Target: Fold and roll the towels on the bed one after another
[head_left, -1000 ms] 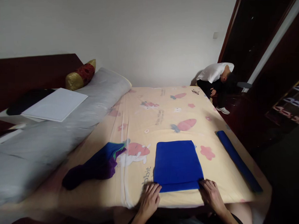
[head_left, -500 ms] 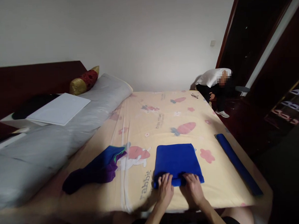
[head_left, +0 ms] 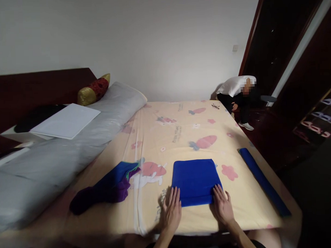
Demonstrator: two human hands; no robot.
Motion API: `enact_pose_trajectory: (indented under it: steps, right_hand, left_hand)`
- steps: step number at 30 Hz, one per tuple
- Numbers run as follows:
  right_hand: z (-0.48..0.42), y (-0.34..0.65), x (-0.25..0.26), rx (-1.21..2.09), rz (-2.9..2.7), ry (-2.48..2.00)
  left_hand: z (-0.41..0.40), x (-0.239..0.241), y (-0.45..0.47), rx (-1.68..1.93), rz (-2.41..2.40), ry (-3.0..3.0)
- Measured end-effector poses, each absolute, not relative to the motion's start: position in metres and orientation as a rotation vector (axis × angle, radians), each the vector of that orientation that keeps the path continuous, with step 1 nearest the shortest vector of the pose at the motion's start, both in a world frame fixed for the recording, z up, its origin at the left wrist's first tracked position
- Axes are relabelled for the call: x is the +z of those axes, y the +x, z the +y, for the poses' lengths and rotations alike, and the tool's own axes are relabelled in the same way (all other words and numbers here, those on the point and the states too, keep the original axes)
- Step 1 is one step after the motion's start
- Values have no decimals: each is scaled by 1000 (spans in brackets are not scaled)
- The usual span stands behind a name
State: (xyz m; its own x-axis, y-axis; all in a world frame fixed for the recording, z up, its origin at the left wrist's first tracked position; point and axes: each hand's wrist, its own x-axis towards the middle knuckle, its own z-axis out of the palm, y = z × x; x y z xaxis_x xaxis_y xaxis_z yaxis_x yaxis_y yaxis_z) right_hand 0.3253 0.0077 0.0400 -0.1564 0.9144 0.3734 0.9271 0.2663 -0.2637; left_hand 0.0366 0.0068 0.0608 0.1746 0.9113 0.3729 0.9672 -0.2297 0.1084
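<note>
A blue cloth (head_left: 196, 177), laid out as a near-square, lies on the bed in front of me. Its near edge is turned over in a narrow flat band. My left hand (head_left: 172, 207) rests with straight fingers on the near left corner of the cloth. On the near right corner lies my right hand (head_left: 223, 204), fingers extended and thumb apart. To the right, a long blue cloth roll (head_left: 263, 182) lies along the bed's edge. Left of the square, a crumpled blue and purple cloth (head_left: 108, 185) sits in a loose heap.
The bed (head_left: 169, 149) has a yellow printed sheet. A grey rolled quilt (head_left: 100, 130) runs along its left side, with a white board (head_left: 66, 121) and a red-gold pillow (head_left: 95, 89) there. A person (head_left: 236, 90) sits bent over at the far right corner. A shoe rack (head_left: 317, 117) stands right.
Both hands have moved apart, from the middle of the cloth's near edge out to its two near corners. The fingers have straightened, and the turned edge now looks flatter.
</note>
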Motion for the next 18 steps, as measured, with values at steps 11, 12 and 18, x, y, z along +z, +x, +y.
enact_pose_trajectory:
  steps: [11, 12, 18]
  right_hand:
    - [28, 314, 52, 202, -2247, -1670]
    - [30, 327, 48, 164, -2199, -1729]
    - [18, 370, 34, -71, -2140, -1749]
  left_hand:
    - [21, 64, 65, -426, -1677, -2622]
    - [22, 63, 55, -419, -1743, -2547]
    - [13, 58, 23, -510, -1780, -2258]
